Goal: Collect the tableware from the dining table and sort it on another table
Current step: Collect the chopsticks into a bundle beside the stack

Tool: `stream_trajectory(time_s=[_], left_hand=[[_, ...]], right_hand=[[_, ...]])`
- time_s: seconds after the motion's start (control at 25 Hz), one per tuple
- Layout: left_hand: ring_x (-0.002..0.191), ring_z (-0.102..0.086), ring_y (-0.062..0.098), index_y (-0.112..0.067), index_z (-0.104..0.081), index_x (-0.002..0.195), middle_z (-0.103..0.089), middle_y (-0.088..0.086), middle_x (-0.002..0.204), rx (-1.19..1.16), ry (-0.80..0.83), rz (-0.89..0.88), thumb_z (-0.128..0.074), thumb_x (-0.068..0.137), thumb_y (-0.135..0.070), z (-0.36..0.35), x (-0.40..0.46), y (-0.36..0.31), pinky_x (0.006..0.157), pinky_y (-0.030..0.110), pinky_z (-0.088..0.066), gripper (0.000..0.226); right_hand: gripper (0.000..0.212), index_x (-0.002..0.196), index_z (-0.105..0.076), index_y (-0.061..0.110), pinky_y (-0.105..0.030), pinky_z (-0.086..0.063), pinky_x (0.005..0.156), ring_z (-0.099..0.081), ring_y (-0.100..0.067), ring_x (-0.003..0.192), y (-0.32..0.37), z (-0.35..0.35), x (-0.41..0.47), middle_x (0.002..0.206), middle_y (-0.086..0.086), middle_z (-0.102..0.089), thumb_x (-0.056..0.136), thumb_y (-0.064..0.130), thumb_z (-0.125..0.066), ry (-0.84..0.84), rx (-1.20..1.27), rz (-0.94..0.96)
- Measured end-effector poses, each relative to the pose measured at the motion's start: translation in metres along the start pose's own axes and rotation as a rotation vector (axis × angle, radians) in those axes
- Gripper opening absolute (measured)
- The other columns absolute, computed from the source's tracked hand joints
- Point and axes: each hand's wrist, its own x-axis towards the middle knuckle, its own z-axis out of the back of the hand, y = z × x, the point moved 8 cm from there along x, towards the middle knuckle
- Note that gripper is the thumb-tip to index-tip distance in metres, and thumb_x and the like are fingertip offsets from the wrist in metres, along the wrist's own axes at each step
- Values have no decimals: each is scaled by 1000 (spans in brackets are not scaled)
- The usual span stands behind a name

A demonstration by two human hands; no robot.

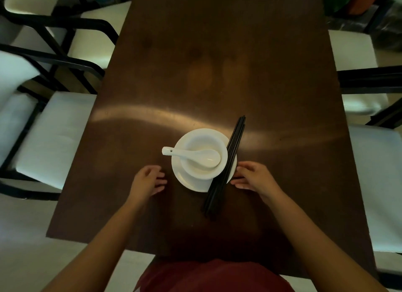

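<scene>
A white plate (191, 183) sits on the dark brown table (217, 74), near its front edge. On the plate stands a white bowl (195, 144) with a white spoon (193, 154) lying in it, handle pointing left. Black chopsticks (226, 167) lie slanted across the plate's right rim. My left hand (149, 179) hovers open just left of the plate, not touching it. My right hand (253, 177) is open at the plate's right edge, fingertips close to the rim and the chopsticks.
White-cushioned chairs with black frames stand along the left side (54, 131) and the right side (378, 183) of the table. More chairs sit at the far left (91, 41). Something green and orange (348, 0) is at the top right.
</scene>
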Motion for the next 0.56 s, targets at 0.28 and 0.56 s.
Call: stream_trajectory(time_s=[0.28,0.56], left_hand=[[100,-64,24,-23,-62,115,-67,7,111,291,436,-105,-56,90,-27,-45,29,-57,85,39,-53,27],[98,-64,29,-16,-60,120,-66,13,109,227,489,-121,-56,90,-15,-44,37,-57,81,39,-53,30]], right_hand=[[37,128,-51,14,-28,-59,63,-68,-21,75,2,-9,-1,106,-11,-65,91,10,-53,-77,35,1],[32,120,-59,16,-22,-57,54,-67,-8,58,3,-12,-7,83,-2,-68,90,6,-54,-175,119,68]])
